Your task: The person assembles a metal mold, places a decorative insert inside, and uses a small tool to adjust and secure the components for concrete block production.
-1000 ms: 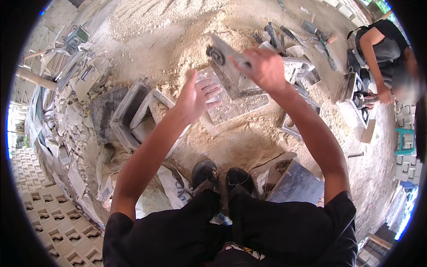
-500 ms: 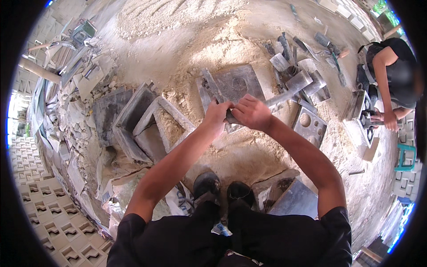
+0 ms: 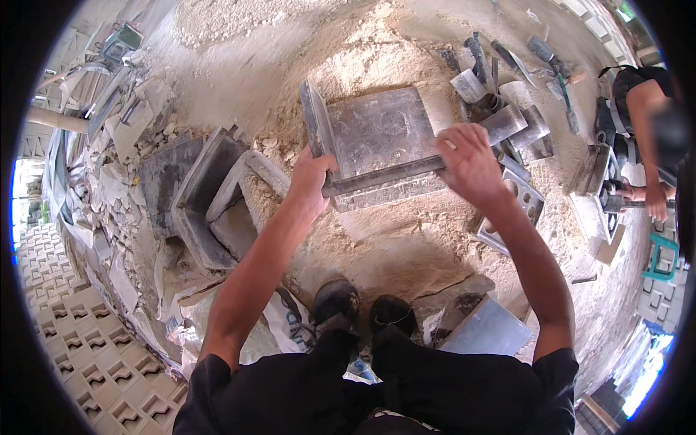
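An L-shaped grey frame [image 3: 384, 177] lies along the left and near edges of a dark flat plate [image 3: 380, 130] on the sandy ground. My left hand [image 3: 312, 177] is closed around the frame's corner, thumb on the inner side. At the right end of its long bar is my right hand [image 3: 471, 163], slightly blurred, with its fingers loosely bent and apart. Whether its palm touches the bar is hidden.
Grey cylinders [image 3: 504, 125] and a plate with round holes [image 3: 511, 210] lie at the right. Angled mould pieces [image 3: 206, 196] stand at the left beside rubble. A co-worker [image 3: 645, 109] handles a mould [image 3: 594, 196] at the far right. My boots [image 3: 337, 301] are below.
My hands have moved apart: the left to the left with the frame's corner, the right along the bar to its right end. The frame now sits along the plate's edges.
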A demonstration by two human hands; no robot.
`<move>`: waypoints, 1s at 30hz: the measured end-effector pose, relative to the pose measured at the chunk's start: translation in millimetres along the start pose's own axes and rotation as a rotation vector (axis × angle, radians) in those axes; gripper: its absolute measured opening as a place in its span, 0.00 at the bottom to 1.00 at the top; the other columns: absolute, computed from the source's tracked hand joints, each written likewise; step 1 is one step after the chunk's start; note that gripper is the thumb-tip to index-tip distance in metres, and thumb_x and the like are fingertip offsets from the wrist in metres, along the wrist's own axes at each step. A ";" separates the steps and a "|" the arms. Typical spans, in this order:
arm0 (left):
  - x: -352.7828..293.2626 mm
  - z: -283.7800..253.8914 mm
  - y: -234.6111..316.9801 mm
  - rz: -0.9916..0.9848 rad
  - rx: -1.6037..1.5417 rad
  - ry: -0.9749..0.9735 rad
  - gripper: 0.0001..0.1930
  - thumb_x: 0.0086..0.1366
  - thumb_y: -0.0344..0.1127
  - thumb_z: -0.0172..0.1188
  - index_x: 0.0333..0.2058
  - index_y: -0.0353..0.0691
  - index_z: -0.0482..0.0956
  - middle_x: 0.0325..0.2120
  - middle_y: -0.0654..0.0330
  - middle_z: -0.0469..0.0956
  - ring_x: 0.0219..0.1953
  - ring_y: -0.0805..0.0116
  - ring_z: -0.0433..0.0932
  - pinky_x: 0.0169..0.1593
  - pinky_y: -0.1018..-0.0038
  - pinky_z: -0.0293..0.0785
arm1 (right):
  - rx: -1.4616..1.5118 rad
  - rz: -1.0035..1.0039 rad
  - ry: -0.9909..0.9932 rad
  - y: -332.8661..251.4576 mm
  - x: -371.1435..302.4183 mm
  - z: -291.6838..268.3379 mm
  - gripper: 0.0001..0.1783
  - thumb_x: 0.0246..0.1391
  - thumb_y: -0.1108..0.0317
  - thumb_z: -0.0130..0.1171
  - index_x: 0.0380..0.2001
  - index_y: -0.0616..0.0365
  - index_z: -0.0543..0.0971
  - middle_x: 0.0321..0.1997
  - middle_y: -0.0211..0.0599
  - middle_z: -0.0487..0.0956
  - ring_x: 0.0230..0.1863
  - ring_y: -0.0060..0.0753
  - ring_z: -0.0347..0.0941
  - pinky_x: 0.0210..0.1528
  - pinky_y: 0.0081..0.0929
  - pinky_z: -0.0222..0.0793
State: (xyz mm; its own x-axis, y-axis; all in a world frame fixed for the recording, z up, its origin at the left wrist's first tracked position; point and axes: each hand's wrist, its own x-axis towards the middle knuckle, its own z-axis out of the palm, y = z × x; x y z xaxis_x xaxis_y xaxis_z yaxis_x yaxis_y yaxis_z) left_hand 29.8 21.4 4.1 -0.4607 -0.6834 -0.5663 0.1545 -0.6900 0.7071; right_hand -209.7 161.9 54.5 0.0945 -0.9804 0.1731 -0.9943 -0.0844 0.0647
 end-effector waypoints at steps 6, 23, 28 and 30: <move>11.9 -16.3 -5.2 0.070 0.092 0.049 0.18 0.46 0.19 0.50 0.39 0.35 0.71 0.29 0.59 0.72 0.30 0.67 0.73 0.35 0.71 0.72 | 0.330 0.111 0.010 11.9 -27.2 38.1 0.23 0.39 0.66 0.72 0.40 0.57 0.75 0.40 0.36 0.78 0.48 0.43 0.72 0.55 0.38 0.64; -0.4 -14.0 -12.3 0.013 0.186 0.018 0.25 0.47 0.21 0.49 0.48 0.39 0.71 0.33 0.60 0.72 0.36 0.66 0.72 0.40 0.70 0.71 | 0.841 0.611 -0.138 18.5 -60.5 16.6 0.08 0.52 0.68 0.64 0.35 0.60 0.82 0.37 0.38 0.83 0.39 0.30 0.80 0.44 0.26 0.72; 4.8 -16.3 -24.8 0.172 0.389 0.044 0.26 0.60 0.33 0.54 0.58 0.35 0.63 0.46 0.52 0.71 0.47 0.60 0.71 0.52 0.68 0.68 | 0.982 0.744 0.118 24.0 -65.4 28.9 0.12 0.58 0.65 0.59 0.41 0.62 0.79 0.38 0.40 0.82 0.42 0.32 0.79 0.47 0.28 0.72; 1.4 -20.8 -33.5 0.450 0.577 0.039 0.33 0.66 0.40 0.52 0.64 0.31 0.53 0.54 0.46 0.67 0.52 0.58 0.71 0.56 0.68 0.64 | 0.950 0.761 0.159 11.0 -54.0 24.1 0.14 0.59 0.64 0.58 0.42 0.64 0.78 0.39 0.41 0.82 0.43 0.34 0.78 0.48 0.29 0.72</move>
State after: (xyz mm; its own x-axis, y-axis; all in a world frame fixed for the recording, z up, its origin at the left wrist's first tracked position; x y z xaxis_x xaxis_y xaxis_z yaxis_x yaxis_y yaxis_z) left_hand 42.1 38.5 -29.1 -0.4281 -0.8866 -0.1750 -0.1685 -0.1120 0.9793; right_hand -227.0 209.6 22.1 -0.5865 -0.8096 -0.0238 -0.4331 0.3384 -0.8354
